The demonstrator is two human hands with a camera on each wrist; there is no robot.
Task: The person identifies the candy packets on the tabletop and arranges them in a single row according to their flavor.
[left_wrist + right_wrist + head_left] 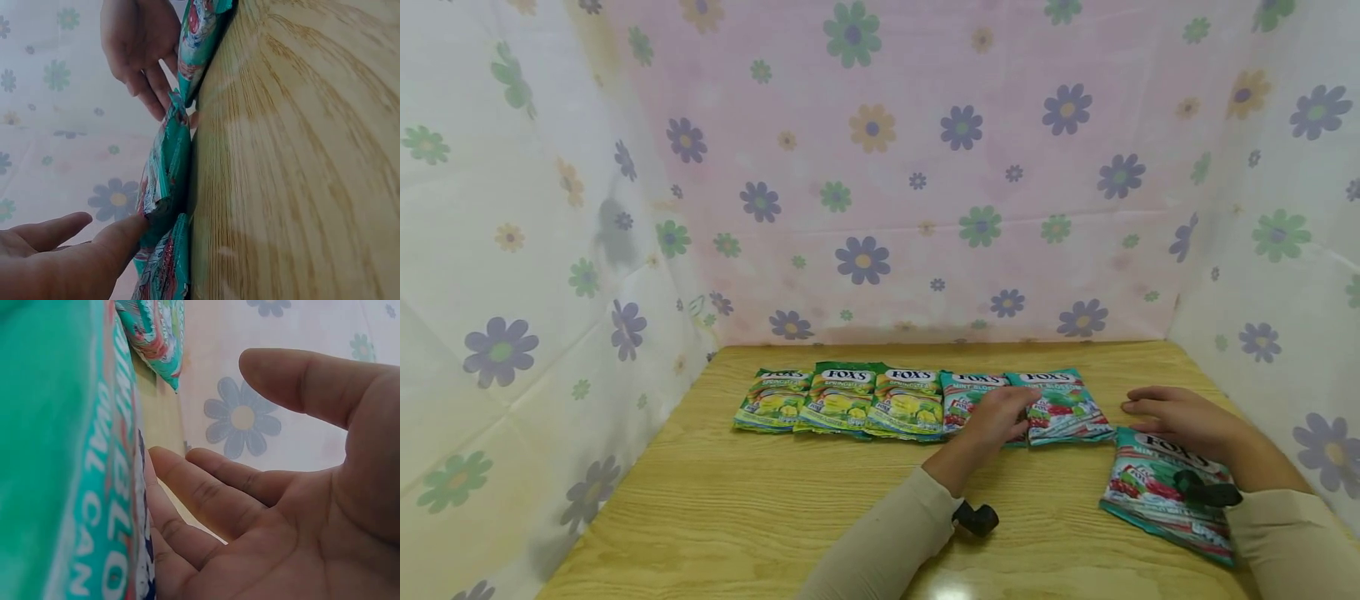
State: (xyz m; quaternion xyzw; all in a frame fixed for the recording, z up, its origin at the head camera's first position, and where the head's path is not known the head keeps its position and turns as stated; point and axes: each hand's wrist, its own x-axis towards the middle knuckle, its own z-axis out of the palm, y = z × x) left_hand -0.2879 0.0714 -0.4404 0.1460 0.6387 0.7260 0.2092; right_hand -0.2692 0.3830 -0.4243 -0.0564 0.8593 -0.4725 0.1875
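Observation:
My left hand [996,417] reaches over the seam between two teal FOX'S Mint Blossom candy bags, the inner bag [958,404] and the outer bag [1067,408]. In the left wrist view a digit of that hand [69,265] touches a teal bag's edge, and the fingers look loosely extended. Farther right, my right hand [1195,421] lies across the top of a third Mint Blossom bag [1157,500], which sits tilted and nearer to me. The right wrist view has its fingers [206,494] stretched along this bag's printed top edge, thumb spread away.
Three green-and-yellow FOX'S candy bags, the left [772,404], middle [837,404] and right one [906,406], continue the row leftward on the wooden table [760,517]. Flower-patterned cloth [910,208] stands behind and at both sides.

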